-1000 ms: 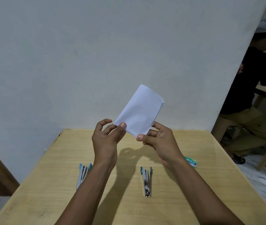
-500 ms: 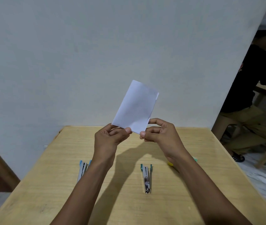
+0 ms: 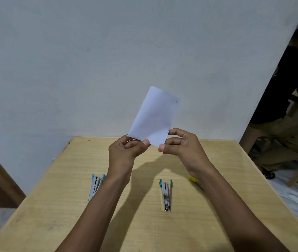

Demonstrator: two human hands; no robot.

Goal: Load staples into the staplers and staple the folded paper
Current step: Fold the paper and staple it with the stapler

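Both hands' fingers [image 3: 145,142] pinch the folded paper [image 3: 154,115] by its lower edge, upright above them, probably for inspection; both staplers [image 3: 166,194] lie below on the counter [image 3: 53,206].

Wooden table [image 3: 217,224], seated person [image 3: 290,110], wall [image 3: 108,51]

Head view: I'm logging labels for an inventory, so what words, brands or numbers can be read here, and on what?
No text can be read.
Folded paper: blank but for a tiny mark, unreadable.
Two staplers: no visible brand.
Staple box: mostly hidden by the right forearm.
Bystander's shirt emblem: too blurred.
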